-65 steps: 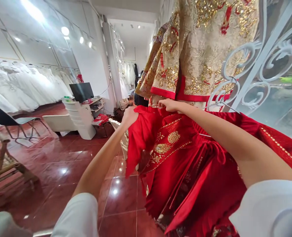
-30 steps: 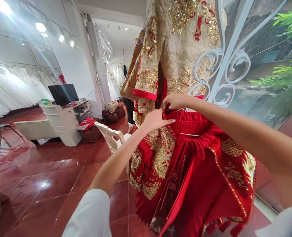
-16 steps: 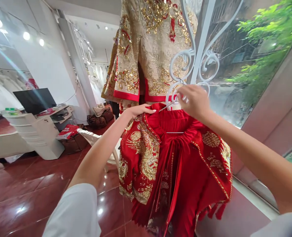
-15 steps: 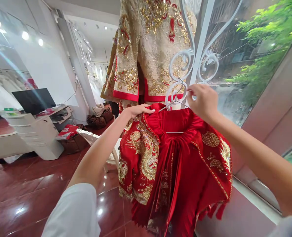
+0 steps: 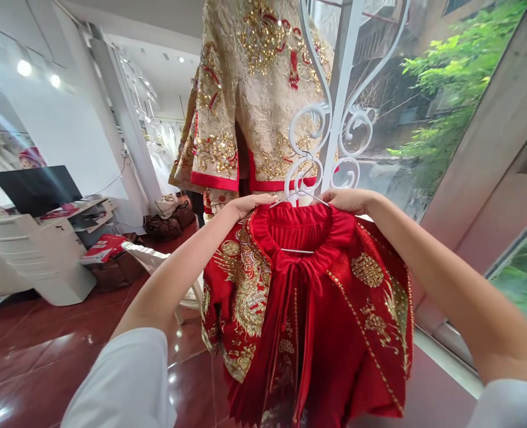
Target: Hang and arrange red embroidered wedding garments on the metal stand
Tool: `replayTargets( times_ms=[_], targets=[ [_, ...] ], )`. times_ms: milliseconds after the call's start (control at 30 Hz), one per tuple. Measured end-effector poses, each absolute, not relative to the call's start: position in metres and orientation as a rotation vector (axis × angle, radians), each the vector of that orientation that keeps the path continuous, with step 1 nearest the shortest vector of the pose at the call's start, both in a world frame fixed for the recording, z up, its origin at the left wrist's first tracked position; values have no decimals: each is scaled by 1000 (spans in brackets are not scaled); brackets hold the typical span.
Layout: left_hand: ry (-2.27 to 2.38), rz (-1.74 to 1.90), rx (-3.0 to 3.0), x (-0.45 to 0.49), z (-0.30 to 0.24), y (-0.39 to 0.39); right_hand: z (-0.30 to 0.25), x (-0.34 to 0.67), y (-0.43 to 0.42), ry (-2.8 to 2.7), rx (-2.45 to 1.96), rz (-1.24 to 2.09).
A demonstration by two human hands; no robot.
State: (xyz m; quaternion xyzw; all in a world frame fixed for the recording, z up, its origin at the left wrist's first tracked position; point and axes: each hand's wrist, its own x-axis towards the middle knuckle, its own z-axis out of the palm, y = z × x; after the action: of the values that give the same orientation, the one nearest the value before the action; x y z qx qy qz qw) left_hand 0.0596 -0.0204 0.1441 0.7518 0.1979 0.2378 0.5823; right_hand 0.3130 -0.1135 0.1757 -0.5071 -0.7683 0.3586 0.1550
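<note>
A red garment with gold embroidery (image 5: 308,309) hangs on a wire hanger (image 5: 299,193) hooked into a white scrolled metal stand (image 5: 330,113). My left hand (image 5: 245,204) grips the garment's left shoulder at the top edge. My right hand (image 5: 347,200) is closed on the right shoulder beside the hanger. Both arms reach forward in short white sleeves. Above the red garment hangs a beige and gold sequined jacket with red trim (image 5: 249,101).
A white plastic chair (image 5: 156,261) stands just left of the garment on a glossy red tiled floor (image 5: 44,351). Further left are a white desk (image 5: 40,249) with a dark monitor (image 5: 35,189). A large window (image 5: 428,101) is to the right.
My right hand has let go of the hanger hook and dropped onto the garment's right shoulder. The hanger now hangs from the white stand. The view has swung further right.
</note>
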Motion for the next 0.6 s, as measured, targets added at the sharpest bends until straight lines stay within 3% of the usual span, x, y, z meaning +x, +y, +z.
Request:
replayTargets(
  times_ms=[167,400,600],
  targets=[
    [464,365,1988,72,164,-34,168,311,-107,-2392,-1327,939],
    [564,633,2027,87,166,-63,163,309,-92,-2222,-1104,889],
    [685,686,1862,89,168,-80,162,315,-89,-2271,-1025,1095]
  ],
)
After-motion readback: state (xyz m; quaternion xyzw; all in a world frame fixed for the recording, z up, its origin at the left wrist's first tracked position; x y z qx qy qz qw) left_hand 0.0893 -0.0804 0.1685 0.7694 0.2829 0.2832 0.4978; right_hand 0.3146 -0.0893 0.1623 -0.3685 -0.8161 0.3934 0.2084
